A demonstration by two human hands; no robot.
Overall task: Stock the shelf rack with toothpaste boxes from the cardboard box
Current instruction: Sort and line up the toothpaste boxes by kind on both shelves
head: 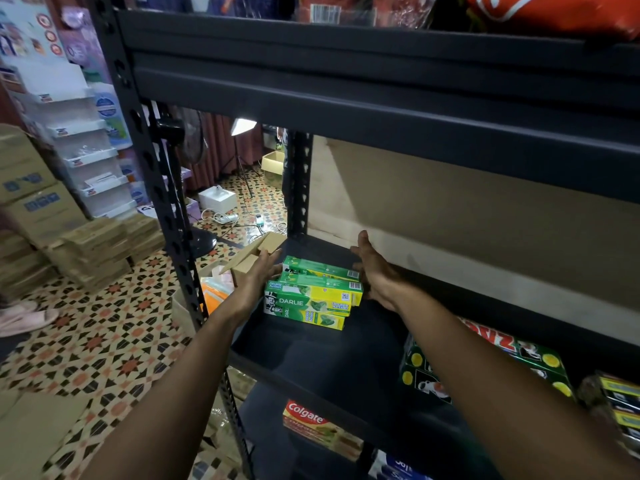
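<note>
A small stack of green and yellow toothpaste boxes [311,292] lies on the dark middle shelf [311,355] of the shelf rack [162,216], towards its back left corner, the boxes lengthwise and slightly fanned. Both hands reach in and flank the stack: the left hand [258,275] lies flat against its left end, fingers extended and touching the upper boxes, while the right hand [375,271] stands just beside the right end, palm turned inward and fingers spread; neither is clenched round a box. Beyond the left hand, outside the rack, an opened cardboard box [256,256] shows its raised flaps. On the shelf below lies a Colgate box [318,429].
</note>
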